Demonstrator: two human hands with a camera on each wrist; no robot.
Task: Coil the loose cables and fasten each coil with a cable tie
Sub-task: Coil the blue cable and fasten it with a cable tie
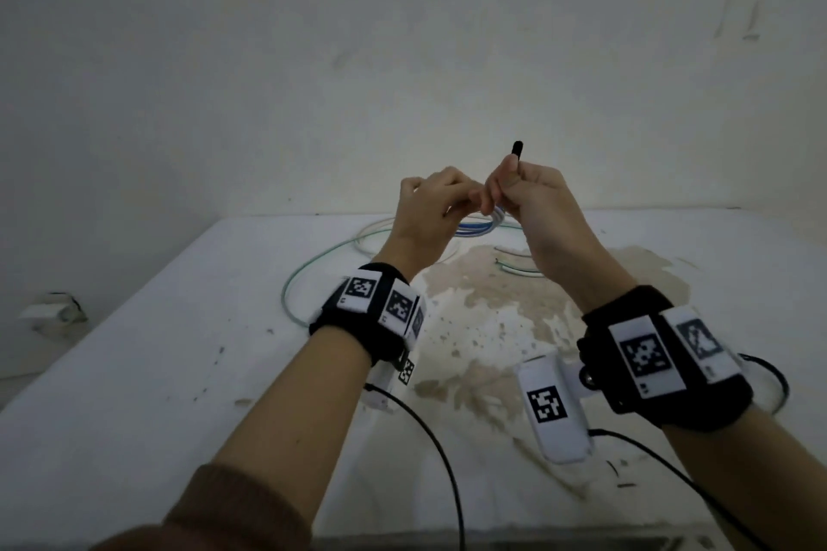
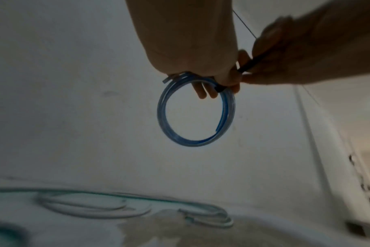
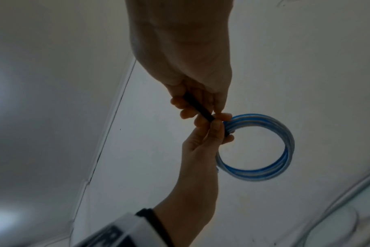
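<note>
A blue and white cable coil [image 2: 195, 115] [image 3: 262, 147] [image 1: 481, 225] hangs in the air above the table. My left hand [image 1: 432, 204] [image 2: 209, 80] [image 3: 209, 133] pinches its top. A black cable tie [image 1: 514, 159] [image 3: 197, 107] [image 2: 248, 64] wraps the coil at that spot. My right hand [image 1: 514, 192] [image 3: 199, 108] [image 2: 281, 55] grips the tie's strap, whose free end sticks up past the thumb. The two hands touch over the coil.
On the white, stained table [image 1: 179, 349] lie a loose green cable [image 1: 304, 277] [image 2: 137, 197] and loose white cables [image 2: 91, 210] [image 1: 514, 264]. Black wrist-camera leads [image 1: 429, 429] run toward me. A white wall [image 1: 402, 58] stands close behind the table.
</note>
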